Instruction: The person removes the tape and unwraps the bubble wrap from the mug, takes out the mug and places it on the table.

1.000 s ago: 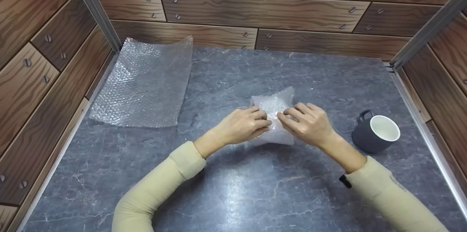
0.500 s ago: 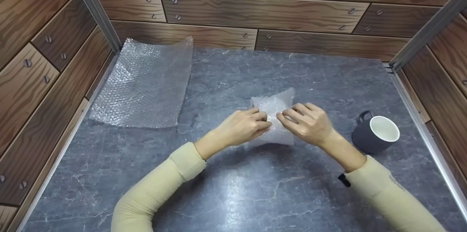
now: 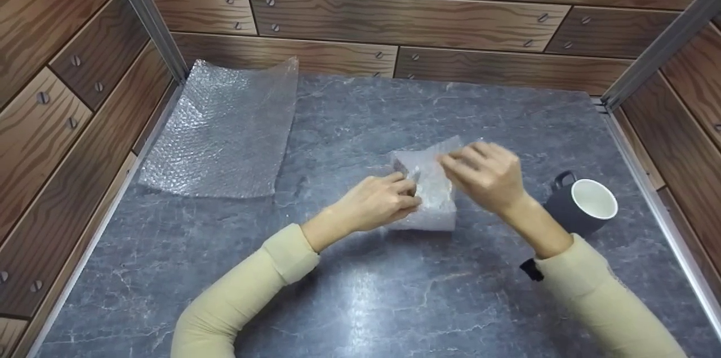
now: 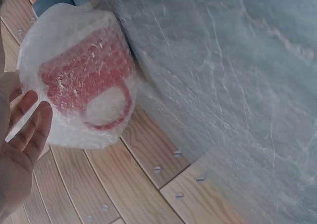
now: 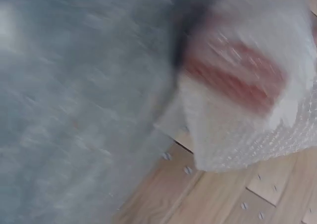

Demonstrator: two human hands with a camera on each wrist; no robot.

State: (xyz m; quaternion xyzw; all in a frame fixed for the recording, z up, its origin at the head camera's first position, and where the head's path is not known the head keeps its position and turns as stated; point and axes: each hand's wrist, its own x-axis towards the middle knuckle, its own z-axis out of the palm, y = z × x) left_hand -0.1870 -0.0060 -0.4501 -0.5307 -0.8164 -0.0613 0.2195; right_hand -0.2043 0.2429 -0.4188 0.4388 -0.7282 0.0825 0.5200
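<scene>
A red mug (image 4: 89, 68) with a ring handle shows through the bubble wrap (image 4: 106, 130) around it in the left wrist view. In the head view this bundle of bubble wrap (image 3: 434, 211) stands mid-table, the mug inside not discernible. My left hand (image 3: 378, 201) holds the near left side of the wrap with curled fingers. Just above the bundle's upper right, my right hand (image 3: 487, 175) is blurred, fingertips drawn together by the wrap's raised flap. Whether anything is pinched there is unclear. The right wrist view shows the blurred bundle (image 5: 237, 80) without the hand.
A flat sheet of bubble wrap (image 3: 225, 133) lies at the back left of the grey marbled table (image 3: 360, 285). A dark mug (image 3: 574, 209) with a white inside stands at the right, close to the right forearm. Wood-patterned walls (image 3: 408, 14) border the table.
Both hands were together at the middle of the bundle. My right hand has since moved up and right, and the wrap's surface has changed shape. My left hand has stayed nearly in place.
</scene>
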